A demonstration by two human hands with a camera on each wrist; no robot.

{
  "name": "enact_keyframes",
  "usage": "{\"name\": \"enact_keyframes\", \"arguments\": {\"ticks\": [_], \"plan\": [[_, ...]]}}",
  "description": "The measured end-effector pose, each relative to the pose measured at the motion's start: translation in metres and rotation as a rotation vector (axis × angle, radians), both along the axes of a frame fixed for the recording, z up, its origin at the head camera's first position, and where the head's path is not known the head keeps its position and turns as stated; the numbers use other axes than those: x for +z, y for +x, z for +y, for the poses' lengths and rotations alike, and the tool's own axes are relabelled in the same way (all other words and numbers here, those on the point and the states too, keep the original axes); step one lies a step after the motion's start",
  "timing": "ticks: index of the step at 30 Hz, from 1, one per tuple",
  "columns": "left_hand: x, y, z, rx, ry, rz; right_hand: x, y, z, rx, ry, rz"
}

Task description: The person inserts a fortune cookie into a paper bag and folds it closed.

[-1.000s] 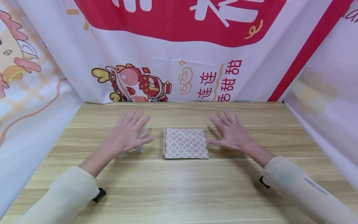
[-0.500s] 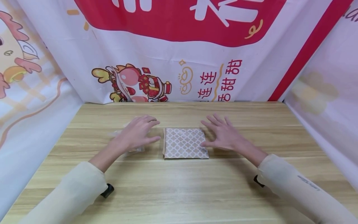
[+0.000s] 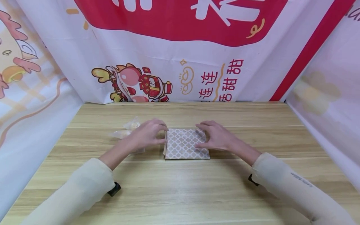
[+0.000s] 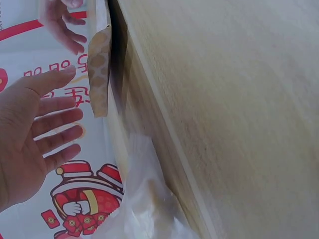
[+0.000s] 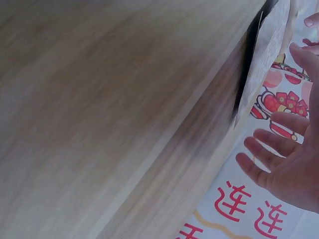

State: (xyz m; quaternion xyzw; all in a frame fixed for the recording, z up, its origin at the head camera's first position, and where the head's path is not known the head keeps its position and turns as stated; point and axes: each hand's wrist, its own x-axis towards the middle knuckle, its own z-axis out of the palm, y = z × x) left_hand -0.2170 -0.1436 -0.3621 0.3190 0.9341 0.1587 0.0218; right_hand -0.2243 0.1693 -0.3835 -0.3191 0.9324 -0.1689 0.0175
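Note:
A flat, folded paper bag (image 3: 184, 145) with a white lattice pattern on tan lies in the middle of the wooden table. My left hand (image 3: 147, 135) is at its left edge, thumb and fingers spread apart. Over the bag's right side is my right hand (image 3: 217, 136), thumb and fingers apart too. In the left wrist view, a gap shows between the left fingers (image 4: 60, 119) and the bag's folded tan end (image 4: 98, 74). The right wrist view shows the right fingers (image 5: 271, 144) loosely bent beside the bag's edge (image 5: 264, 55), holding nothing.
Small clear plastic packets (image 3: 132, 125) with pale contents lie left of the bag, partly hidden by the left hand and forearm; one packet (image 4: 149, 204) is close in the left wrist view. A printed cloth (image 3: 174, 53) hangs behind the table (image 3: 180, 193).
Both hands have moved inward to the bag's two sides and their fingers have bent from widely spread. More of the plastic packets shows behind the left hand. The bag has stayed put.

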Motion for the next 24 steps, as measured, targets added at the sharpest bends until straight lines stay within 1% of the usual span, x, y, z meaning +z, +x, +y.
{"name": "enact_keyframes", "arguments": {"ticks": [4,13,19,24], "plan": [[-0.002,-0.001,0.003,-0.017,-0.007,-0.033,-0.001,-0.002,-0.007,0.025,-0.028,-0.051],[-0.005,-0.002,0.001,-0.042,-0.055,-0.049,-0.003,-0.005,-0.019,0.048,-0.032,-0.139],[-0.009,-0.005,-0.001,-0.044,-0.062,-0.060,-0.005,-0.008,-0.025,0.053,-0.008,-0.143],[-0.013,-0.008,-0.003,-0.029,-0.089,-0.074,-0.008,-0.010,-0.028,0.056,0.018,-0.145]]}}
